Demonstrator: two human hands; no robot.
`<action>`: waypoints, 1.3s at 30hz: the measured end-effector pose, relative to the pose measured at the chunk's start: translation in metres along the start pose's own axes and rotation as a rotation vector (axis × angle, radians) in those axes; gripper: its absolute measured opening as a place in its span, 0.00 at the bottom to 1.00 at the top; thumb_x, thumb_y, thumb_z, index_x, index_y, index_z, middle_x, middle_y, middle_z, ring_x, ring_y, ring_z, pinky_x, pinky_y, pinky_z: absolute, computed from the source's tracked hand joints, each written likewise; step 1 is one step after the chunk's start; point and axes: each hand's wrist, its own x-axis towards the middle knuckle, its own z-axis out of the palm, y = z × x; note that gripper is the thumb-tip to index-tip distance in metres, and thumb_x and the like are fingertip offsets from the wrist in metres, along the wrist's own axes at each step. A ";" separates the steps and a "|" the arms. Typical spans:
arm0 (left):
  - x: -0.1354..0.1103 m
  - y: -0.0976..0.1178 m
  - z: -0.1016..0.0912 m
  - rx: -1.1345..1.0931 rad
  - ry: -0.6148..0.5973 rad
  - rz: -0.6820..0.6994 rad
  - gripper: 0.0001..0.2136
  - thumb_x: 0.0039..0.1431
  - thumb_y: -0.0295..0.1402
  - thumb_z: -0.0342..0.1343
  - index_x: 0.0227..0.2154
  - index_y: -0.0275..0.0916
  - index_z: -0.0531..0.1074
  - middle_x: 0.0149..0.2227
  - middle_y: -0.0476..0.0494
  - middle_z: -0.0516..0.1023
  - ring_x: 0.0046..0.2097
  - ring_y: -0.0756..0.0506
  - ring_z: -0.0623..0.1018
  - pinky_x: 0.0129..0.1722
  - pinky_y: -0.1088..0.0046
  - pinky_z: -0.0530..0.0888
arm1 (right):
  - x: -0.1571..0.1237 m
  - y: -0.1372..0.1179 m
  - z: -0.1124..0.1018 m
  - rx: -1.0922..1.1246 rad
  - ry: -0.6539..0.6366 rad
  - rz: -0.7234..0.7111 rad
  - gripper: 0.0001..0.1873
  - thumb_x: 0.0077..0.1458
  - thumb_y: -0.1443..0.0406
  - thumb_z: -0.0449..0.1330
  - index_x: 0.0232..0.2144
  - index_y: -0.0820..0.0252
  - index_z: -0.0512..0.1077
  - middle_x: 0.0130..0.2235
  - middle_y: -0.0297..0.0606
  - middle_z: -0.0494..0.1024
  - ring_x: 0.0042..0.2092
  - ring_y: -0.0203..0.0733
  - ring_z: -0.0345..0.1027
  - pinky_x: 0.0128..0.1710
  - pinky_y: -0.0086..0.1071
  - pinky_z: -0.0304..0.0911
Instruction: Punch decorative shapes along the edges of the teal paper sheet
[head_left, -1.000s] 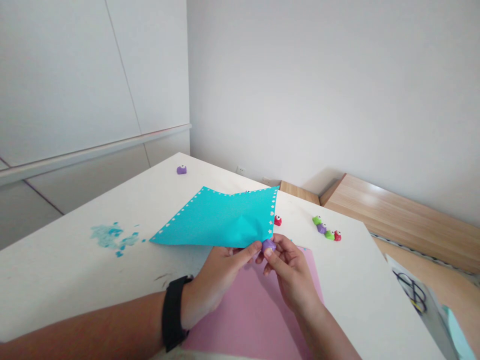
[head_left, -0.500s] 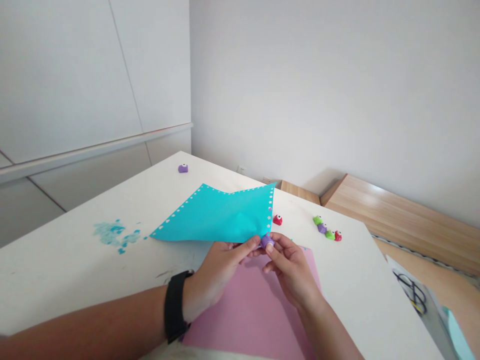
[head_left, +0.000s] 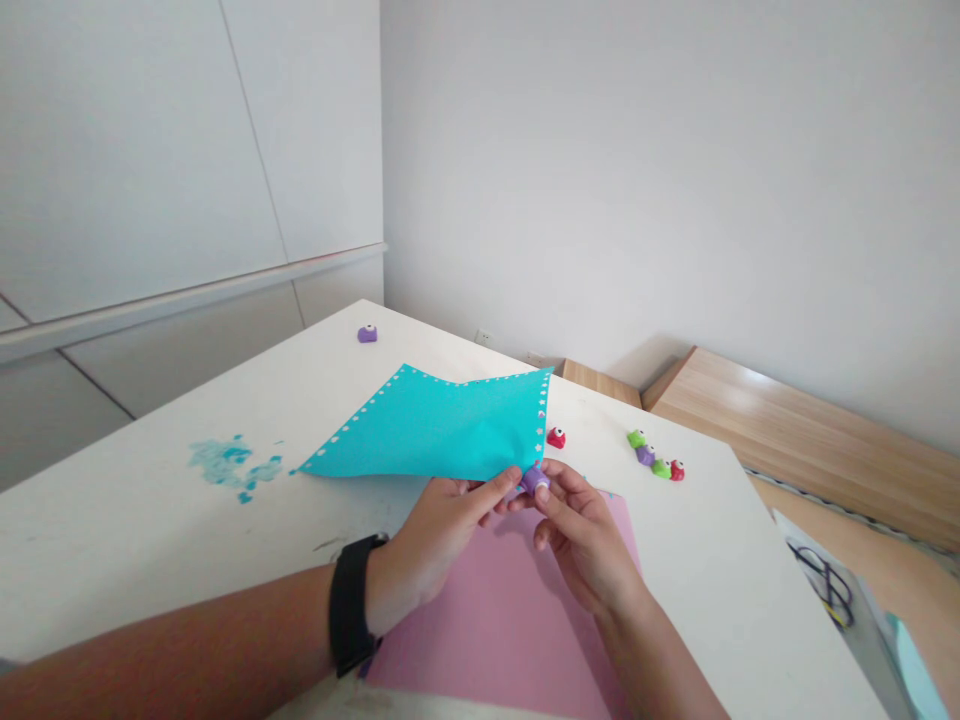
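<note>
White counter [head_left: 720, 580] against a pale grey wall [head_left: 637, 180], and you're at the near right corner of the blue-green paper!

Your left hand [head_left: 435, 540] pinches the near edge of that thin turquoise paper sheet [head_left: 435, 430], thumb on top, small cut-out shapes running along its borders; your right hand [head_left: 589, 535] grips a small purple plastic punch [head_left: 535, 480] with a white top, right at the corner. Whether the edge sits inside its slot, you can't tell from here. Below your hands lies a smooth pink sheet [head_left: 495, 620], and a black wristband [head_left: 352, 605] circles your left wrist. Just right of the paper, a red plastic punch [head_left: 556, 438]; farther right, a touching-close row of green, purple and red punches [head_left: 661, 469]. Near the far corner, another purple punch [head_left: 367, 335]; over left, scattered blue scraps [head_left: 244, 470]!
</note>
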 end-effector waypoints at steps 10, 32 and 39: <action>0.004 0.007 -0.001 0.066 -0.003 0.166 0.15 0.57 0.44 0.61 0.23 0.38 0.72 0.23 0.50 0.73 0.27 0.49 0.70 0.29 0.72 0.66 | 0.000 0.002 -0.001 -0.161 -0.001 -0.029 0.18 0.53 0.60 0.68 0.45 0.60 0.76 0.36 0.43 0.81 0.39 0.46 0.76 0.24 0.28 0.68; 0.009 0.001 -0.004 0.098 0.027 0.114 0.15 0.56 0.45 0.61 0.26 0.39 0.69 0.20 0.54 0.69 0.23 0.51 0.67 0.24 0.76 0.63 | 0.003 -0.005 -0.019 0.212 -0.182 0.289 0.09 0.57 0.63 0.57 0.36 0.64 0.73 0.28 0.38 0.74 0.22 0.34 0.66 0.11 0.20 0.52; 0.005 0.008 -0.001 0.046 0.022 0.082 0.14 0.56 0.43 0.62 0.25 0.39 0.70 0.20 0.53 0.72 0.24 0.51 0.70 0.27 0.76 0.66 | 0.009 -0.012 -0.037 0.212 0.006 0.187 0.11 0.58 0.66 0.60 0.42 0.67 0.75 0.35 0.41 0.77 0.30 0.34 0.72 0.15 0.17 0.59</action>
